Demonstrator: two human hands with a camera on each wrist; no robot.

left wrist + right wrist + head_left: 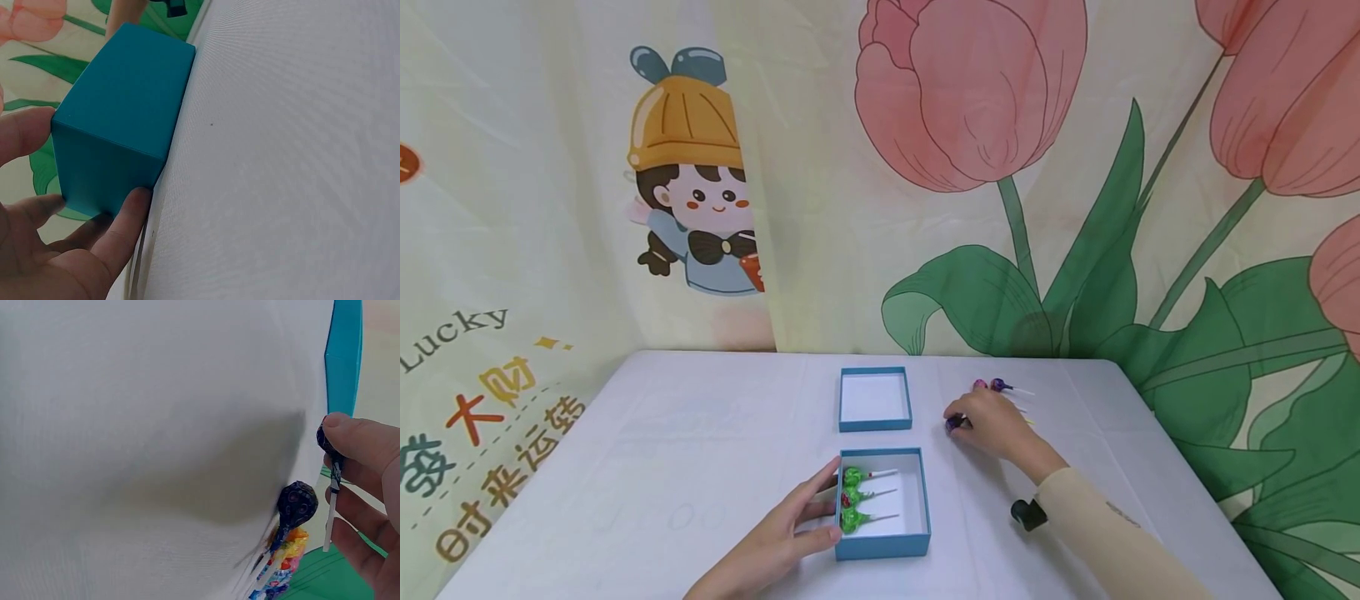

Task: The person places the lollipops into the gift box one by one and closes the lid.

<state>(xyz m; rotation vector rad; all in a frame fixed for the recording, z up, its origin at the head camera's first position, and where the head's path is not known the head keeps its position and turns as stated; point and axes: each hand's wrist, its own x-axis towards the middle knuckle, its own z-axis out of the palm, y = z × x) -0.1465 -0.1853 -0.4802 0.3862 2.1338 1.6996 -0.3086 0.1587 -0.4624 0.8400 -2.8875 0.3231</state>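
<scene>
My right hand (988, 421) pinches a dark-wrapped lollipop (331, 450) between thumb and fingers, its white stick angling down in the right wrist view. Close by lie more lollipops, one with a dark wrapper (297, 503) and others in colourful wrappers (294, 547), partly hidden by the hand in the head view. At the left wall of an open blue box (883, 547), the fingertips and thumb of my left hand (782, 525) touch its side and near corner. Inside that box, three green-wrapped lollipops (852, 477) lie in a column with sticks pointing right.
A shallow blue box lid (875, 425) with a white inside lies behind the box. White cloth covers the table (647, 467). A printed curtain (805, 208) with tulips and a cartoon figure hangs beyond the far edge.
</scene>
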